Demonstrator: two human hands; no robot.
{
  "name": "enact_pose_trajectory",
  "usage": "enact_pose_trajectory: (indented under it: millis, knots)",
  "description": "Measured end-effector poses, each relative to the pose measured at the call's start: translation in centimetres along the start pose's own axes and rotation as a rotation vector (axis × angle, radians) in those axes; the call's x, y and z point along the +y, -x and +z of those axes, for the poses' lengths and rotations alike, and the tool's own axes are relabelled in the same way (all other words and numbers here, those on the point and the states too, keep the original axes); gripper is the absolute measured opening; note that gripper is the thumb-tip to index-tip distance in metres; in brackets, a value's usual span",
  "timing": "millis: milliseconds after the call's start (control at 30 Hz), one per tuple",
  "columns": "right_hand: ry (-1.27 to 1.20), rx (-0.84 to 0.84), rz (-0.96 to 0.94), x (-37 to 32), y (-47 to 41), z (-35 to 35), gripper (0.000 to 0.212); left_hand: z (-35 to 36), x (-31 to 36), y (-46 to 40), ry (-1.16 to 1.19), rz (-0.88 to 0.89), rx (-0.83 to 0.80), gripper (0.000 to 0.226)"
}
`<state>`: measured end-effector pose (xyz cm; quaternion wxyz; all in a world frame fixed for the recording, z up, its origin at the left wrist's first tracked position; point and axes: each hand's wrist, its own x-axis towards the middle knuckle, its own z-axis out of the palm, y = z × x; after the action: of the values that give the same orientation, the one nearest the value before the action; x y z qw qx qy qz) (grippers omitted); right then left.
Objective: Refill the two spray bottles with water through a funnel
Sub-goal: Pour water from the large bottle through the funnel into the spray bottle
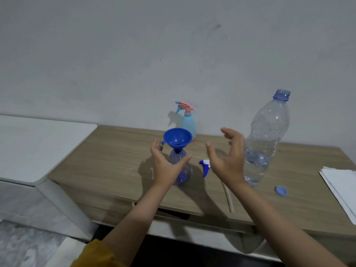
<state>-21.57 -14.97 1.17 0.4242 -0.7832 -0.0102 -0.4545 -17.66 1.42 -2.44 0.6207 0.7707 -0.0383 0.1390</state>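
Left hand (pixel 167 163): held open, fingers relaxed, in front of the clear blue spray bottle (pixel 182 171); contact cannot be told.
Funnel (pixel 177 138): blue, seated in that bottle's neck, just above the left hand.
Right hand (pixel 228 158): raised, fingers spread, nothing held.
Trigger head (pixel 205 166): blue and white, laid on the wooden table (pixel 115 162) between the hands.
Water bottle (pixel 266 137): uncapped, upright, just right of the right hand.
Cap (pixel 281 190): laid further right.
Light blue spray bottle (pixel 186 120): stood beyond the hands, against the wall.
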Motion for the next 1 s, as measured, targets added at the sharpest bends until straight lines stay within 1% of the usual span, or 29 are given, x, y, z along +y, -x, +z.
enact_pose_trajectory:
  millis: [67, 133, 200, 233, 300, 400, 467, 533, 633, 767, 900, 1000]
  knots:
    - [0.105, 0.198, -0.097, 0.7, -0.7, -1.5, 0.048, 0.0, 1.2, -0.6, -0.007, 0.032, 0.007, 0.111]
    - [0.195, 0.375, -0.11, 1.6, -2.1, -2.9, 0.053, 0.1, 2.0, -1.2, -0.019, 0.038, 0.018, 0.11]
    - [0.263, 0.477, -0.015, 2.4, -3.9, -4.3, 0.064, 0.3, 2.4, -1.6, -0.03, 0.042, 0.024, 0.108]
    - [0.287, 0.487, 0.054, 2.8, -4.7, -4.9, 0.071, 0.4, 2.5, -1.8, -0.037, 0.044, 0.022, 0.106]
    - [0.312, 0.432, 0.123, 3.8, -6.3, -6.2, 0.085, 0.5, 2.4, -2.1, -0.042, 0.04, 0.009, 0.099]
    - [0.307, 0.254, 0.048, 5.4, -8.0, -7.4, 0.101, 0.7, 2.1, -2.3, -0.028, 0.04, 0.001, 0.084]
    - [0.31, 0.162, -0.007, 6.0, -8.5, -7.7, 0.105, 0.7, 2.1, -2.3, -0.018, 0.036, 0.004, 0.081]
    - [0.315, 0.128, -0.027, 6.5, -8.8, -7.8, 0.105, 0.8, 2.1, -2.5, -0.014, 0.035, 0.004, 0.081]
    - [0.287, 0.139, 0.008, 7.0, -9.0, -7.7, 0.102, 0.8, 2.2, -2.7, -0.013, 0.024, -0.007, 0.082]
    - [0.269, 0.113, -0.023, 7.1, -9.3, -7.0, 0.096, 0.8, 2.2, -2.7, -0.015, 0.024, -0.02, 0.083]
    - [0.278, -0.004, -0.115, 6.2, -9.9, -6.4, 0.092, 0.8, 2.3, -2.8, -0.024, 0.029, -0.033, 0.082]
    - [0.255, -0.131, -0.188, 5.1, -10.7, -5.9, 0.09, 0.8, 2.3, -2.9, -0.022, 0.031, -0.042, 0.084]
